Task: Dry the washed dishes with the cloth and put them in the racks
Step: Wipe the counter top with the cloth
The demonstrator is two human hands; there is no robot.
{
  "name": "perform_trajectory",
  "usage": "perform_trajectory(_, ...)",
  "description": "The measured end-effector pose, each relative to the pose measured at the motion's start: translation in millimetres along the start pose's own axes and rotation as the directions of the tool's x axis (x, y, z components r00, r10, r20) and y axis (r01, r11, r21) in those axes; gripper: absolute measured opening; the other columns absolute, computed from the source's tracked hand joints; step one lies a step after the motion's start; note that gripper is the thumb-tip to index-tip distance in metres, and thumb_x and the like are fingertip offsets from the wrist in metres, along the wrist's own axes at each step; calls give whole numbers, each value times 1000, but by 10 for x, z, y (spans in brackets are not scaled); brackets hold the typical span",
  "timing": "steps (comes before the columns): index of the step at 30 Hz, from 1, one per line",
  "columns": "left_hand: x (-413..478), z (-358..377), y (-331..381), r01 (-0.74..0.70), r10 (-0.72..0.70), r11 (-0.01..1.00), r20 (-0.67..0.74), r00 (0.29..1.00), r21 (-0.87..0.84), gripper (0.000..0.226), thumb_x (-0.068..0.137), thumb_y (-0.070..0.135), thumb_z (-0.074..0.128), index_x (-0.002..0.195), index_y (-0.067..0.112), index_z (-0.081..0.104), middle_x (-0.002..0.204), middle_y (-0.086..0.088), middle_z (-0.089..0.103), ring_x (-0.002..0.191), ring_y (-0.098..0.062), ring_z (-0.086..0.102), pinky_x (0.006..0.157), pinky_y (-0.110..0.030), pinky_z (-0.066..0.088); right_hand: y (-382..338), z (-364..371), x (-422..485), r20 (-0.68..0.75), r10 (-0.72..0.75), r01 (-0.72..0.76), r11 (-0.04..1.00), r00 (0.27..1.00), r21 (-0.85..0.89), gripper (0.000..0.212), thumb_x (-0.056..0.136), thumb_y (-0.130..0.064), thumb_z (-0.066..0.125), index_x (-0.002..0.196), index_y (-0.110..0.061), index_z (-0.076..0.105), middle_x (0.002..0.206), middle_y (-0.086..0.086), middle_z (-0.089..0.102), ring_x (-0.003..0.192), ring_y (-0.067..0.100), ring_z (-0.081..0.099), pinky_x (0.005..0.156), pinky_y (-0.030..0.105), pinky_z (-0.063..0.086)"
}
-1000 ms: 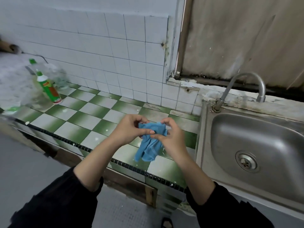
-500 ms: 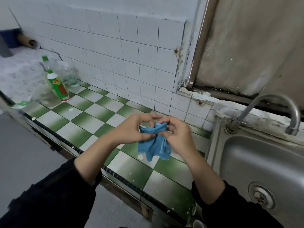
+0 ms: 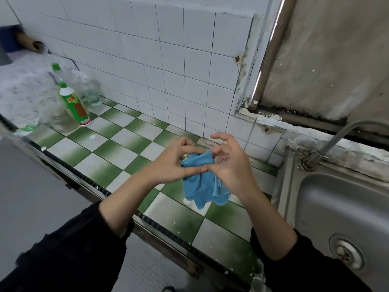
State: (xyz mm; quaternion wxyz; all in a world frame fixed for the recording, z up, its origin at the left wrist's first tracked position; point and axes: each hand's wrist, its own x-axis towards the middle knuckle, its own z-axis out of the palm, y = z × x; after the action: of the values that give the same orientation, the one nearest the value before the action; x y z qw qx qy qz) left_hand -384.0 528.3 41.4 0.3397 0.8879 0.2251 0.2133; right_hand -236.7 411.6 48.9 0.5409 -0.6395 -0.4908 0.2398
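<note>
Steel sink (image 3: 311,207) on the right, drain (image 3: 346,252) showing in the basin. Green bottle (image 3: 74,104) and clear bottles (image 3: 90,89) far left on checkered counter (image 3: 117,152); contents too blurred to tell. Blue cloth (image 3: 202,186) is crumpled and hangs over the counter beside the sink, its top pinched by left hand (image 3: 174,163) and right hand (image 3: 233,167), thumbs touching.

The blue cloth (image 3: 202,186) (small, bunched and creased) hangs in the air, its top pinched between the left hand (image 3: 174,163) and right hand (image 3: 230,167), its lower folds dangling free.
</note>
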Motion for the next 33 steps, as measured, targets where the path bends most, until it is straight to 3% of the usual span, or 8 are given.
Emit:
perform_trajectory(6, 34, -105, -140, -174, 174, 985, -29, 984, -12, 38, 73, 43, 68, 65, 9, 55, 94, 4, 64, 90, -10, 59, 81, -21, 44, 91, 254, 8, -56, 117, -118, 993, 992, -17, 52, 74, 5, 79, 94, -37, 57, 77, -1, 59, 67, 6, 55, 68, 23, 51)
perform_trajectory(10, -46, -73, -226, -116, 121, 989, 51, 991, -89, 29, 84, 29, 67, 73, 6, 54, 64, -2, 52, 58, -5, 45, 55, -24, 36, 130, 345, -47, 21, 182, -180, 980, 983, -83, 41, 79, -4, 77, 99, -34, 57, 86, 0, 60, 77, 11, 58, 75, 23, 52)
perform_trajectory(14, -123, -46, -437, -82, 69, 989, -101, 992, -123, 32, 86, 38, 61, 82, 6, 59, 71, -7, 59, 66, -19, 53, 60, -33, 43, 266, 436, -137, 189, 400, -355, 906, 897, -229, 27, 74, -36, 83, 94, -30, 65, 91, -12, 65, 92, 7, 59, 77, 20, 46)
perform_trajectory(18, -222, -19, -610, 54, -88, 971, -138, 987, -233, 23, 87, 29, 65, 87, 6, 59, 77, -13, 63, 69, -23, 58, 60, -33, 47, 539, 644, -299, 156, 373, -339, 917, 915, -209, 27, 73, -31, 84, 86, -35, 60, 92, -12, 66, 90, 6, 61, 79, 30, 51)
perform_trajectory(25, -311, 322, -1229, 492, -445, 811, 214, 870, -316, 22, 89, 14, 69, 89, 19, 48, 72, -8, 62, 53, -12, 57, 43, -25, 48, 1061, 935, -503, -96, 519, -512, 854, 849, 88, 21, 81, -8, 73, 96, -19, 62, 81, -4, 65, 74, 13, 61, 55, 25, 48)
perform_trajectory(28, -435, 666, -1595, 588, -538, 797, 279, 795, -138, 21, 87, 12, 70, 94, 18, 52, 90, -11, 64, 78, -24, 62, 61, -31, 54, 1374, 1082, -553, -61, 589, -592, 795, 806, -135, 18, 81, -13, 72, 97, -19, 65, 83, -2, 66, 78, 16, 61, 53, 16, 43)
perform_trajectory(30, -549, 874, -1784, 610, -601, 791, 232, 765, 36, 27, 86, 11, 69, 111, 13, 58, 107, -10, 65, 97, -27, 61, 83, -32, 51, 1582, 1183, -590, -38, 587, -520, 684, 809, -511, 31, 83, -23, 69, 113, -21, 66, 111, 4, 65, 107, 21, 57, 77, 22, 47)
perform_trajectory(33, -726, 1090, -1912, 694, -693, 719, -43, 720, 40, 42, 89, 9, 59, 130, 9, 54, 129, -14, 58, 119, -30, 52, 102, -37, 42, 1791, 1264, -633, 63, 536, -279, 532, 842, -800, 73, 85, -45, 63, 150, -34, 30, 162, -4, 15, 147, 24, 11, 115, 43, 18)
